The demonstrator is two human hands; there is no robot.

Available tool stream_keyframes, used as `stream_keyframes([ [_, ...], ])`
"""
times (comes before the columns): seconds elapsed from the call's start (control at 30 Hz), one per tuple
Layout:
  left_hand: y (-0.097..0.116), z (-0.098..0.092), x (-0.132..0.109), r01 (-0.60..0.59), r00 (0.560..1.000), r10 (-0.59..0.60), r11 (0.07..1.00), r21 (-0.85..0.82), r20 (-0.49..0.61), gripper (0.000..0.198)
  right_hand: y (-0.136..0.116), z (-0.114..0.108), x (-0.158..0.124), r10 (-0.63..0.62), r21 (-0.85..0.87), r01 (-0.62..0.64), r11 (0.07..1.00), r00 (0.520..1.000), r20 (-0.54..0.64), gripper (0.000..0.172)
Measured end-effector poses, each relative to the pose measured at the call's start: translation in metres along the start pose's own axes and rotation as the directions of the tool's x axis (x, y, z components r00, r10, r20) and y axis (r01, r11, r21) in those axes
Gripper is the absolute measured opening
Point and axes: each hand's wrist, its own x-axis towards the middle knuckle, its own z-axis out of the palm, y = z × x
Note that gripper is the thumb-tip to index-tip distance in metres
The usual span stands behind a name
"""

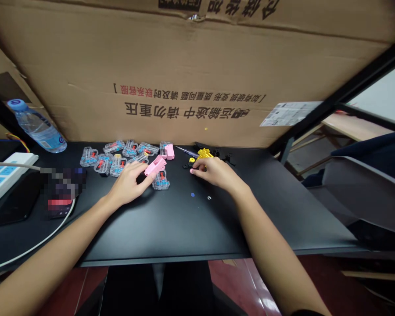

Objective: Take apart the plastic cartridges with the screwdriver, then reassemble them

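Left grip (128, 183) holds a pink plastic part (155, 165); right grip (212, 172) curled.

Nine clear plastic cases (88, 156), two pink plastic parts (156, 165), one water bottle (36, 127).

My view shows a pink plastic casing (156, 165) lying tilted against the fingertips of my left hand (128, 184), just above a clear capsule with red and blue parts (161, 181). By my right hand (215, 172), a jagged yellow plastic piece (205, 153) sits beside a small black-and-yellow round part (192, 161).
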Motion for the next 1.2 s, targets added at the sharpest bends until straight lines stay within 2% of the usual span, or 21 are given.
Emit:
stream_keyframes([
  [0.2,0.001,0.0,0.0,0.004,1.0,-0.004,1.0,0.001,0.015,0.032,-0.003,0.006,0.001,-0.044,0.0,0.044,0.999,0.998,0.048,0.016],
  [0.37,0.002,0.0,0.0,0.009,1.0,-0.009,1.0,-0.007,0.026,0.034,-0.01,0.01,0.001,-0.089,0.013,0.089,0.996,0.995,0.041,0.015],
  [0.47,0.003,0.0,0.001,0.015,1.0,-0.015,1.0,-0.006,0.026,0.034,-0.01,0.011,0.002,-0.11,0.005,0.11,0.994,0.994,-0.002,0.015],
  [0.57,0.002,0.0,0.001,0.019,0.999,-0.019,1.0,0.008,0.028,0.033,-0.015,0.013,0.003,-0.166,0.077,0.179,0.981,0.974,-0.151,0.02],
  [0.63,0.003,0.001,0.0,0.019,0.999,-0.019,1.0,0.015,0.034,0.033,-0.026,0.017,0.001,-0.172,0.273,0.245,0.93,0.949,-0.264,0.025],
  [0.67,0.003,0.001,0.0,0.02,0.999,-0.02,1.0,0.014,0.037,0.032,-0.034,0.019,0.0,-0.153,0.406,0.267,0.874,0.944,-0.291,0.03],
  [0.7,0.003,0.002,0.0,0.021,0.999,-0.021,1.0,0.009,0.038,0.032,-0.042,0.022,-0.003,-0.139,0.542,0.266,0.797,0.954,-0.264,0.035],
  [0.77,0.004,0.003,0.0,0.022,0.999,-0.022,1.0,-0.003,0.032,0.033,-0.059,0.028,-0.008,-0.163,0.704,0.235,0.67,0.972,-0.17,0.041],
  [0.83,0.006,0.004,0.0,0.016,0.999,-0.016,1.0,-0.013,0.027,0.034,-0.072,0.034,-0.011,-0.165,0.769,0.201,0.607,0.978,-0.125,0.044],
  [0.93,0.008,0.006,0.0,-0.003,0.999,0.004,1.0,-0.023,0.042,0.039,-0.079,0.041,-0.013,-0.12,0.812,0.157,0.562,0.987,-0.108,0.046],
  [1.2,0.011,0.005,-0.002,-0.038,0.998,0.039,0.999,-0.04,0.044,0.038,-0.077,0.043,-0.011,-0.077,0.829,0.128,0.545,0.992,-0.102,0.049],
])
